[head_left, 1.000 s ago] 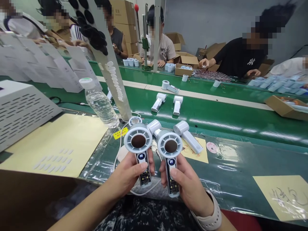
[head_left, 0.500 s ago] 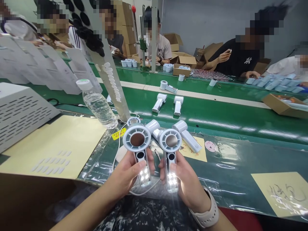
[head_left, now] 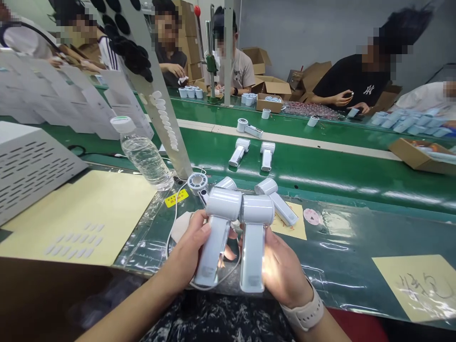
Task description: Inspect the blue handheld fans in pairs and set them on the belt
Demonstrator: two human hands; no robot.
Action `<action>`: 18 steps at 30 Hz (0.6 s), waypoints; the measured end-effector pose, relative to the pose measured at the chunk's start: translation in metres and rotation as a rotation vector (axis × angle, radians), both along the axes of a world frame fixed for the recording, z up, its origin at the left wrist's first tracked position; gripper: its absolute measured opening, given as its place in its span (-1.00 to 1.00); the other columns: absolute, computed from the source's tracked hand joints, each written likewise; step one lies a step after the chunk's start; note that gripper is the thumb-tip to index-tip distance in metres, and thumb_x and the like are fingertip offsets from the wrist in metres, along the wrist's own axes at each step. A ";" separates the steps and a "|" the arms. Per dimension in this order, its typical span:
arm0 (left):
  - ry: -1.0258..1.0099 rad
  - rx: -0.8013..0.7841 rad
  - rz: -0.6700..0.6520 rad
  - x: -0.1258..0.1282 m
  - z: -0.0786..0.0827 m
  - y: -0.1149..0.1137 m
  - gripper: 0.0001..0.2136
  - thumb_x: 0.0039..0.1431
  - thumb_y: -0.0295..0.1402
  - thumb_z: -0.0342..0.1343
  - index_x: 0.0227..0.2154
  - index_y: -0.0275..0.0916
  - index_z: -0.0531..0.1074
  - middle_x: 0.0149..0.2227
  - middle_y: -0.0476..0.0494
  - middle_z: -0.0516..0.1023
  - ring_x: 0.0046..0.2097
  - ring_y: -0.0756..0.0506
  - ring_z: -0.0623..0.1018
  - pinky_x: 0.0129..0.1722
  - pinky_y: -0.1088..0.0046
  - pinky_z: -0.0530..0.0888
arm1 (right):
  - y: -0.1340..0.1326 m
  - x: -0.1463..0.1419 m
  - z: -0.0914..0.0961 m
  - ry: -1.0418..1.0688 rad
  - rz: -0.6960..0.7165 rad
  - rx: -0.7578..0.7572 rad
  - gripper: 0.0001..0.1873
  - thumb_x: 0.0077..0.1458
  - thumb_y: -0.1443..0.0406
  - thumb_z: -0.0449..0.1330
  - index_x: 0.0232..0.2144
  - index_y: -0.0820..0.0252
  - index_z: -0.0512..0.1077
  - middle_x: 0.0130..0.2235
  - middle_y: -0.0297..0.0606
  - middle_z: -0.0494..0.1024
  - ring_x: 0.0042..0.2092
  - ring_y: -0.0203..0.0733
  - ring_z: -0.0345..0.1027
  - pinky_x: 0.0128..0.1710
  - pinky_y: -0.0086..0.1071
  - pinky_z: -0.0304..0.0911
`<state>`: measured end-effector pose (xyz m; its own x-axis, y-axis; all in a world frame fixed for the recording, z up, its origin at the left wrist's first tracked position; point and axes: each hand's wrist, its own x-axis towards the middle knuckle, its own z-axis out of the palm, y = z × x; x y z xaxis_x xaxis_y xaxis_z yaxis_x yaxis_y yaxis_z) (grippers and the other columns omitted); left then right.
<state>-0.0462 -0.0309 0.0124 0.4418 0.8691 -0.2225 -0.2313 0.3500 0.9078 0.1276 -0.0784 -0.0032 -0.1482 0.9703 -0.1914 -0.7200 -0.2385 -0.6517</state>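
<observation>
White plastic handheld fan (head_left: 215,232) sits in your left hand (head_left: 187,251), a matching white fan (head_left: 252,251) in your right hand (head_left: 283,270). Your hands are close together, each wrapped round a handle, heads touching, long axes pointing away from you toward the green conveyor belt (head_left: 320,183).

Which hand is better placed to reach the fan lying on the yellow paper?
Right, probably: the right hand, holding a white handheld fan, sits nearest that fan; the left hand, holding another fan, is farther off.
</observation>
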 end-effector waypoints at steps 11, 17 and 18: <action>-0.140 -0.024 -0.076 -0.003 0.005 -0.003 -0.59 0.09 -0.13 0.26 -0.05 -0.10 0.30 -0.20 -0.17 0.62 -0.22 -0.23 0.64 -0.25 0.28 0.55 | -0.001 0.002 0.005 -0.024 -0.093 -0.099 -0.62 0.05 0.00 0.29 -0.24 0.15 0.58 -0.21 -0.17 0.64 -0.14 0.01 0.46 -0.08 -0.16 0.37; -0.153 -0.158 -0.115 0.000 0.005 -0.004 -0.52 -0.16 -0.20 0.45 -0.18 -0.23 0.42 -0.34 -0.12 0.55 -0.31 -0.15 0.59 -0.24 0.32 0.49 | 0.001 0.000 0.008 0.009 -0.051 -0.117 -0.61 0.05 -0.01 0.23 -0.50 0.22 0.49 -0.47 -0.29 0.47 -0.45 -0.27 0.28 -0.40 -0.42 0.27; -0.145 -0.174 -0.123 0.000 0.005 -0.004 -0.53 -0.18 -0.19 0.46 -0.21 -0.24 0.44 -0.35 -0.11 0.54 -0.32 -0.13 0.58 -0.26 0.34 0.48 | 0.001 -0.001 0.009 0.013 -0.040 -0.114 -0.58 0.06 -0.03 0.22 -0.53 0.22 0.46 -0.50 -0.30 0.45 -0.49 -0.29 0.25 -0.46 -0.44 0.23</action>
<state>-0.0462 -0.0350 0.0174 0.5798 0.7612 -0.2905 -0.3007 0.5313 0.7920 0.1266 -0.0773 0.0054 -0.1129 0.9476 -0.2988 -0.7389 -0.2811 -0.6124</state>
